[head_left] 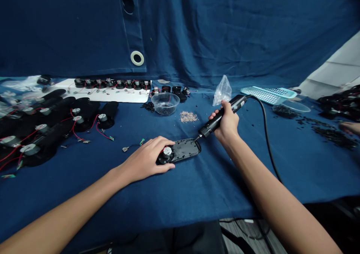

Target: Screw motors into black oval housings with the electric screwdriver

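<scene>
A black plastic housing (184, 150) with a small round motor at its left end lies on the blue cloth in front of me. My left hand (146, 158) is closed over that motor end and holds the housing down. My right hand (226, 124) is wrapped round a black corded electric screwdriver (221, 116). The screwdriver is tilted, and its tip touches the housing's upper right edge. A small pile of screws (188, 116) lies just behind the housing.
Several black housings with motors and red wires (50, 123) cover the left side. A clear bowl (165, 103), a plastic bag (222, 91), a turquoise basket (268, 94) and scattered black bits (329, 132) lie at the back and right. The screwdriver's cable (267, 134) runs off the table's front edge. Another person's hand (350, 127) shows at the far right.
</scene>
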A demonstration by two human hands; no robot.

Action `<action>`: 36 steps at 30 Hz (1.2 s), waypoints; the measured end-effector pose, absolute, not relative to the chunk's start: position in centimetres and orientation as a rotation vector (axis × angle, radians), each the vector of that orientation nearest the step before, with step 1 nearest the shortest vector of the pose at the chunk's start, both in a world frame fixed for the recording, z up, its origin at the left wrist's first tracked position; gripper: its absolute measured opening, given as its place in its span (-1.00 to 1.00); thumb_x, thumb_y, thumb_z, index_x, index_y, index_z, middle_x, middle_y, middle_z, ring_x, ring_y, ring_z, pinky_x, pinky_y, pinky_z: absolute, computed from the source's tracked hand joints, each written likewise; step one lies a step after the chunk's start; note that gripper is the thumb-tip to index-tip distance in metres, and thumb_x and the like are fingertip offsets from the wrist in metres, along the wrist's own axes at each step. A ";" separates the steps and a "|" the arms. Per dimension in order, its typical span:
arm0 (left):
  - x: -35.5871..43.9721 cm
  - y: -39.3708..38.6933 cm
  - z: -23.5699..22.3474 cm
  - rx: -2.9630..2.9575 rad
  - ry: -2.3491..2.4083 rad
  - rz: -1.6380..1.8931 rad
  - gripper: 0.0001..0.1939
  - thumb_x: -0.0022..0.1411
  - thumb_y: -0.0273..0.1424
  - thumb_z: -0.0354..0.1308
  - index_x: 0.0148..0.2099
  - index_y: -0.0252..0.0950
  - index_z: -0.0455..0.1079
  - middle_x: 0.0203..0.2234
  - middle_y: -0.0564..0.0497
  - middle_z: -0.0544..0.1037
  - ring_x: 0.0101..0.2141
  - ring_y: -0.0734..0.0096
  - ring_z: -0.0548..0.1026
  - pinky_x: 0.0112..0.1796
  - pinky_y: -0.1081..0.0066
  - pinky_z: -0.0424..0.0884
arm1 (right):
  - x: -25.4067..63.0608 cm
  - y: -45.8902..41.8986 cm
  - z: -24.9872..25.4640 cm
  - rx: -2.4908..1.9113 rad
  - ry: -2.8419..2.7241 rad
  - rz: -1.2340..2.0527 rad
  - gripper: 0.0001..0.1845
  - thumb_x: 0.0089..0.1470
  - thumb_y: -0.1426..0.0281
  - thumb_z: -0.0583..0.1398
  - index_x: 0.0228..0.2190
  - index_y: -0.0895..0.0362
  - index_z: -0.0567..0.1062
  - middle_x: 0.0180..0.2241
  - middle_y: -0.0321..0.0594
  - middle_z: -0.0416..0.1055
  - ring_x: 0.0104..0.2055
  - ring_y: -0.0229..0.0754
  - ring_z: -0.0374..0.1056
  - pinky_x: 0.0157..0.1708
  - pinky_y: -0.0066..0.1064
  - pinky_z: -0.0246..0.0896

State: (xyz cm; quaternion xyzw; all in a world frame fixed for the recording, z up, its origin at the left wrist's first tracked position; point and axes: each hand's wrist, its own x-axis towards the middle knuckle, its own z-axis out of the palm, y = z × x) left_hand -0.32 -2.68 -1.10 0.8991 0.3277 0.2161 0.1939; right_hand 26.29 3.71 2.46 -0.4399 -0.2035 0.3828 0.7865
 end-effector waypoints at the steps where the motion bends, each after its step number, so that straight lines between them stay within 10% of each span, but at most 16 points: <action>1: -0.3 -2.7 -1.1 2.520 0.918 0.606 -0.47 0.18 -0.22 0.23 0.15 -0.11 0.17 0.03 0.02 0.35 0.01 0.26 0.36 0.01 0.25 0.31 | 26.3 3.7 2.5 -0.948 -0.443 0.818 -0.73 -0.06 0.29 0.25 -0.43 0.09 0.24 -0.65 -0.43 0.21 -0.64 -0.34 0.23 -0.72 -0.54 0.22; 36: -0.2 -2.7 -1.0 2.500 0.913 0.602 -0.49 0.18 -0.20 0.21 0.15 -0.12 0.20 0.03 -0.01 0.36 -0.02 0.22 0.39 -0.02 0.22 0.34 | 26.2 3.7 2.4 -0.928 -0.493 0.769 -0.71 -0.05 0.27 0.25 -0.41 0.08 0.22 -0.65 -0.45 0.23 -0.66 -0.34 0.22 -0.72 -0.52 0.23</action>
